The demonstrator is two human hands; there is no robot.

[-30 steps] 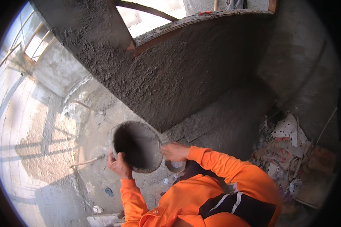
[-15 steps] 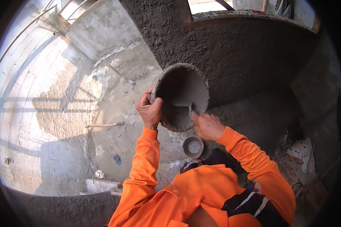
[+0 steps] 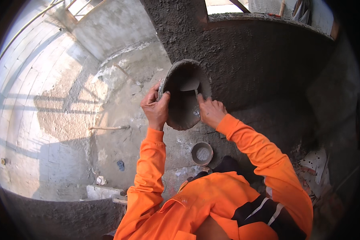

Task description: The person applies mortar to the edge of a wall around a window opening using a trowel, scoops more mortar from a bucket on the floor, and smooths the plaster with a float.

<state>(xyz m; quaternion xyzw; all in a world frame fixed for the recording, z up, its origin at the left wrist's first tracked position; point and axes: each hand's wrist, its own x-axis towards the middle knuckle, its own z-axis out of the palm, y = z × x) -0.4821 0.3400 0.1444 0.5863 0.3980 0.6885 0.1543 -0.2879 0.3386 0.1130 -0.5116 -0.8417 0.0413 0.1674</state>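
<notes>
My left hand [image 3: 155,107] is closed on the left rim of a round, mortar-crusted bucket [image 3: 177,122], thumb inside and fingers outside. The bucket tilts so that its dark inside faces me. My right hand [image 3: 213,112] grips a trowel [image 3: 190,85] by its handle, most of which the fingers hide. The trowel's blade is inside the bucket, against its wall. How much mortar lies in there is too dark to tell. Beyond the bucket rises a wall of rough, dark wet plaster [image 3: 248,60].
A small round bucket [image 3: 202,153] with pale contents stands on the floor near my feet. Wooden sticks [image 3: 110,128] lie on the floor to the left. A pale block [image 3: 100,192] is at the lower left, and torn sacks [image 3: 314,164] lie at the right.
The bucket has moved slightly up and left and is tipped more to the side. My right hand has shifted up and left, carrying the trowel's blade higher inside it.
</notes>
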